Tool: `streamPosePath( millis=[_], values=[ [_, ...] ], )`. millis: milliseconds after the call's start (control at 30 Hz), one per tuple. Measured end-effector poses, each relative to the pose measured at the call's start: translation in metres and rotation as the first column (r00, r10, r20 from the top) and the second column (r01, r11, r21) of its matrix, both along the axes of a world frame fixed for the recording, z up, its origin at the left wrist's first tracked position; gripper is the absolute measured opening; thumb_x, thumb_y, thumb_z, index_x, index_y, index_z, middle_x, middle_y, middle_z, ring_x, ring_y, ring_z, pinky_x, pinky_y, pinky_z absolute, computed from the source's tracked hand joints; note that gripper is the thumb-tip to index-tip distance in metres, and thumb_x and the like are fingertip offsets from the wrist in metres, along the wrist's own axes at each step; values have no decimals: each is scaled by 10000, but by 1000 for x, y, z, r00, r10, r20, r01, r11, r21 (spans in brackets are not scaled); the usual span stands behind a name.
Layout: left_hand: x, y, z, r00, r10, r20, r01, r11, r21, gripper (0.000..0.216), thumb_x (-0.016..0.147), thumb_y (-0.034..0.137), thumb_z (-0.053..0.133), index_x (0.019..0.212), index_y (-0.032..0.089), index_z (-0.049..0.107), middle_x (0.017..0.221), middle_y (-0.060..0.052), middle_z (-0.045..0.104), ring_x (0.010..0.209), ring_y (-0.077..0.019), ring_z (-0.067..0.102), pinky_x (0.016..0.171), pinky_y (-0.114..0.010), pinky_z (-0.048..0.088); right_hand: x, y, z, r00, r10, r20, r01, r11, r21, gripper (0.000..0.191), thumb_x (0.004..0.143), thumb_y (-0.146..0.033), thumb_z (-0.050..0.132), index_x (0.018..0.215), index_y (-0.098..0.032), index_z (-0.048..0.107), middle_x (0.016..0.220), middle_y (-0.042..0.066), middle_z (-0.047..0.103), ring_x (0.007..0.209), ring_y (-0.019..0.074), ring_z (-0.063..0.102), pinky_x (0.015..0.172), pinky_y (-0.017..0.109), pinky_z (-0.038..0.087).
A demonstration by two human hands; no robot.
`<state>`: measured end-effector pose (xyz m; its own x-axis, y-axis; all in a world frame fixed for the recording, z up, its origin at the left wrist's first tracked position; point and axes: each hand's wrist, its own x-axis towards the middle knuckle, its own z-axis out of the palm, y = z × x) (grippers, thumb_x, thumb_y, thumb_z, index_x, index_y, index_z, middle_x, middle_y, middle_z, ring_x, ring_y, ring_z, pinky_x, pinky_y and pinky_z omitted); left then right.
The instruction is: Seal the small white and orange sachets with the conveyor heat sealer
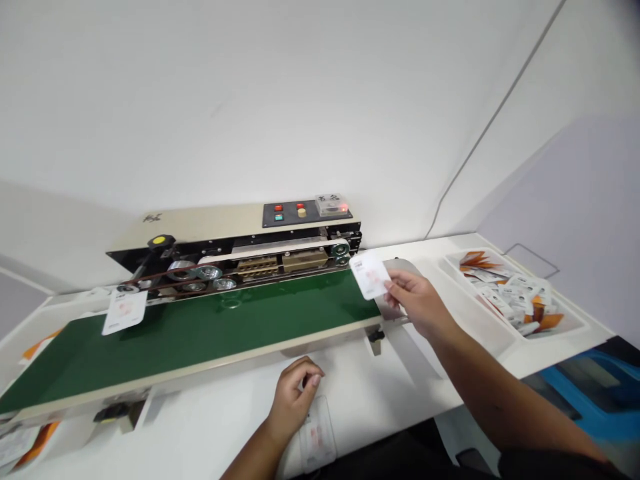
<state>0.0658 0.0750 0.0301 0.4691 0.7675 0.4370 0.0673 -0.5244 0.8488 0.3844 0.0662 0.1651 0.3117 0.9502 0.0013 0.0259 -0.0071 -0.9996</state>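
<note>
My right hand [413, 297] pinches a small white sachet [369, 275] by its right edge. It holds the sachet upright over the right end of the green conveyor belt [260, 333], close to the rollers of the band sealer [210, 223]. My left hand [297, 393] rests on the white table in front of the belt, its fingers curled and the thumb against the forefinger. Nothing shows in its grasp. Partly under the left wrist lies a stack of similar sachets [319, 437]. Another white sachet [125, 311] hangs from the sealer's left end, above the belt.
To the right, a white tray [493, 333] holds many sachets, white and orange. More sachets [23, 443] lie in a container at the left end. The sealer's control panel [290, 213] has coloured buttons and a lit red light. Something blue [595, 387] stands at lower right.
</note>
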Motion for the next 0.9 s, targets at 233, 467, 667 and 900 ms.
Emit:
streamPosePath(
  millis=[233,467,667,900],
  values=[
    [-1,1,-2,1000,10,8,-10,1000,5,326,1052,405,561,861,187,711,745,-45,656,693,-184,625,657,-274,461,16,35,5,963,53,-265,-67,997,-44,419,803,-299,821,1184,-138,757,737,20,689,635,106,603,592,217,501],
    [0,1,-1,1000,-4,-8,4,1000,2,369,1054,442,552,838,188,709,721,-47,653,667,-183,614,634,-274,448,5,59,1,970,182,-164,-204,970,-131,384,876,-341,778,1212,-160,743,893,66,734,704,124,653,652,237,576],
    [-1,1,1,999,43,-9,-42,999,23,393,1054,449,547,804,189,703,703,-42,650,652,-177,608,630,-269,448,-20,6,3,827,17,561,-127,979,158,389,985,-327,636,1364,-262,693,1141,93,724,966,213,669,835,355,609],
    [-7,2,-3,994,90,59,-78,979,-190,542,1035,621,500,815,175,716,670,-37,626,639,-187,587,632,-286,464,-91,-44,-79,240,660,712,-893,437,-104,419,1002,-328,580,1405,-270,681,1385,91,693,1333,274,608,1134,414,486]
  ],
)
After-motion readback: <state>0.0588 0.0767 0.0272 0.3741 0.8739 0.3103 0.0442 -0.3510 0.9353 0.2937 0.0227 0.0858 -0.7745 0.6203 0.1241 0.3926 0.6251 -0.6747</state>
